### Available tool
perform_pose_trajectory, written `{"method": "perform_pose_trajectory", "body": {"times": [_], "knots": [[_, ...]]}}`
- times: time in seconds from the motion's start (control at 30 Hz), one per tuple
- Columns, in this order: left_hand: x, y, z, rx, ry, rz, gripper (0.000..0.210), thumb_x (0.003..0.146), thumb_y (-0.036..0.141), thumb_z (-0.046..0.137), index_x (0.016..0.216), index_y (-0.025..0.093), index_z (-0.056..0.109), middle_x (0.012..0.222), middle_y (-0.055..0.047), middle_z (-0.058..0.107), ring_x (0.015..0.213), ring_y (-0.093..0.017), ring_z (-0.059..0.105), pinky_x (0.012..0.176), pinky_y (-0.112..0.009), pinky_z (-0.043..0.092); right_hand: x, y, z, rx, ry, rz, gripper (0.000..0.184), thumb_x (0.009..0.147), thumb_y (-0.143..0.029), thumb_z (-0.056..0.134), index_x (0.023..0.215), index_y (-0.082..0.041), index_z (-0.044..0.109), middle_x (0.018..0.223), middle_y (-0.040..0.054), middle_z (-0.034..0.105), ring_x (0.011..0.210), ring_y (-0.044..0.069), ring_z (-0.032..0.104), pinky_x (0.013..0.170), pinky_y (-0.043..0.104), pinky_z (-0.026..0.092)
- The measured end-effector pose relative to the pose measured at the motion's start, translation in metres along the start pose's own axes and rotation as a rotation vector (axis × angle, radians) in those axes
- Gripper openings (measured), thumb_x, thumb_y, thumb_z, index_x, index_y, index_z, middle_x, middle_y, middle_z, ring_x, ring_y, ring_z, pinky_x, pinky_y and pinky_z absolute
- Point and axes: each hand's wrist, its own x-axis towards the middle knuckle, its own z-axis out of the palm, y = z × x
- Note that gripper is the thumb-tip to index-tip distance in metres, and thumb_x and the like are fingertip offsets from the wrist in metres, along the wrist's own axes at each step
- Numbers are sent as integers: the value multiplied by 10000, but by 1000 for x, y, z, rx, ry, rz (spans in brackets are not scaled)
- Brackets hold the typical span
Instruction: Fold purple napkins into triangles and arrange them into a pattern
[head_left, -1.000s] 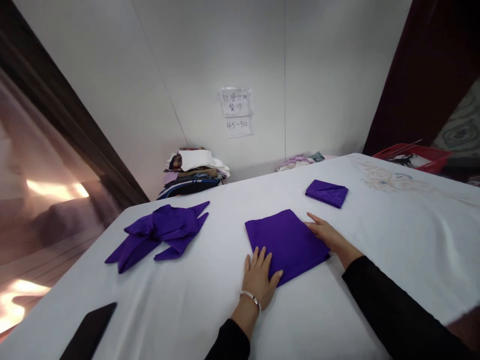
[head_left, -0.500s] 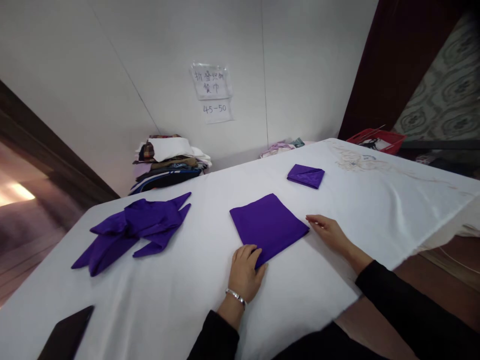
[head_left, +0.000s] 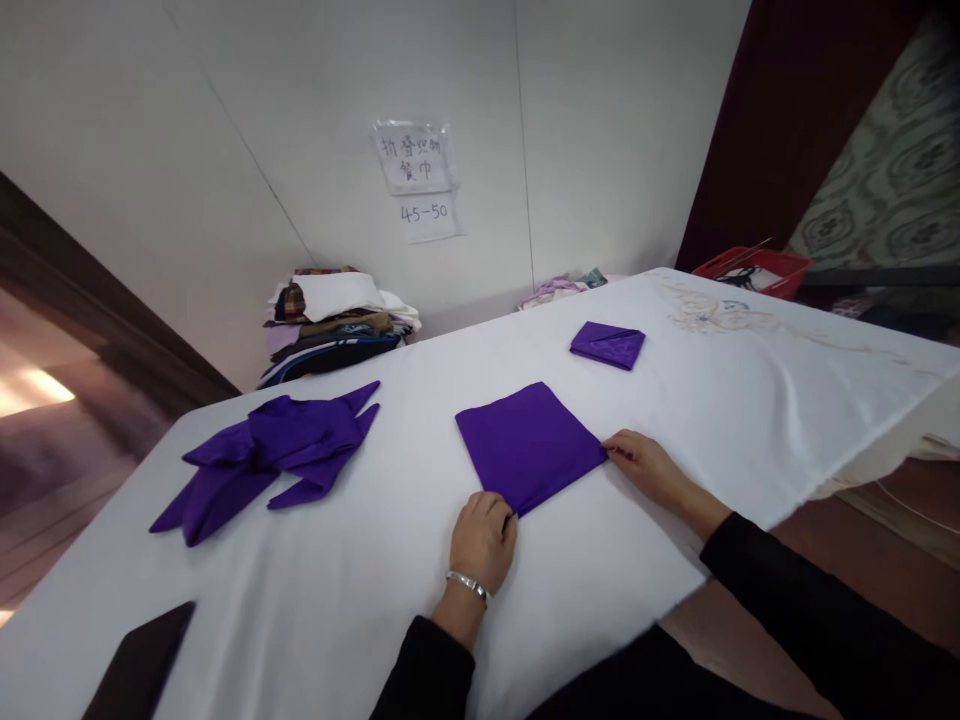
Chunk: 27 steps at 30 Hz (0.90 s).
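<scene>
A purple cloth napkin [head_left: 529,440], folded into a square, lies on the white tablecloth [head_left: 360,600] in front of me. My left hand [head_left: 484,540], with a silver bracelet at the wrist, is closed at the napkin's near corner. At its right corner my right hand [head_left: 637,462] pinches the edge between thumb and fingers. Farther back lies a smaller folded purple napkin [head_left: 607,345]. To the left, several purple pieces of cloth with pointed ends lie in a loose heap [head_left: 277,455].
A dark flat object [head_left: 142,660] rests at the near left of the table. Beyond the far edge stand a pile of folded clothes [head_left: 337,325] and some pink cloth [head_left: 551,290]. A red basket [head_left: 780,270] is at the far right. Handwritten paper signs [head_left: 416,165] hang on the wall.
My right hand has moved left onto the napkin's right corner and pinched it. My left hand's fingers have closed at the near corner. The view has shifted slightly.
</scene>
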Motion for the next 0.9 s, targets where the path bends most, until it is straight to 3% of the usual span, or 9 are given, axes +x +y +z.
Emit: {"method": "perform_pose_trajectory", "body": {"times": [0.13,0.27,0.4,0.5,0.67,0.8,0.9], "knots": [[-1,0,0,8,-1,-8,127,804,154,482,734,204,576,820,-40,587,843,-197,517,745,-354,443,-3,-5,0,-58,9,-55,175,782,-317,530,854,-270,682,880,44,634,875,238,555,859,405,426],[-4,3,-1,-2,0,-22,97,792,150,507,746,197,579,828,-37,588,845,-194,514,743,-351,441,-9,-11,8,-215,51,-200,266,844,-370,458,1001,-272,649,1095,57,606,1022,244,541,913,432,427],[-5,7,-3,5,10,-49,98,818,225,516,758,187,584,824,-39,591,837,-194,510,742,-357,440,-14,-5,17,-416,-193,-386,410,888,-426,380,1231,-253,525,1322,67,477,1223,257,410,1009,487,333],[-2,10,-5,18,25,-43,144,850,246,473,791,188,592,846,-40,599,852,-190,512,757,-359,439,-12,0,17,-558,-378,-373,497,886,-487,360,1304,-234,451,1383,86,397,1281,276,321,1041,541,232],[4,16,0,11,-47,46,189,865,234,438,975,199,588,1073,-44,601,1042,-191,494,904,-361,408,7,-24,17,-635,-370,-427,524,889,-510,343,1342,-250,391,1417,69,334,1313,248,254,1074,529,113],[0,16,11,33,-163,35,536,839,471,460,1266,149,423,1400,-108,364,1317,-256,236,1064,-424,255,28,-63,43,-539,-515,-539,531,908,-497,302,1381,-256,314,1441,42,293,1332,222,203,1086,474,125],[-5,15,15,14,-250,-36,786,792,646,383,1354,103,294,1446,-155,263,1347,-286,148,1083,-453,208,47,-81,74,-471,-674,-625,551,903,-513,300,1393,-261,282,1442,35,295,1336,226,189,1091,467,99]]}}
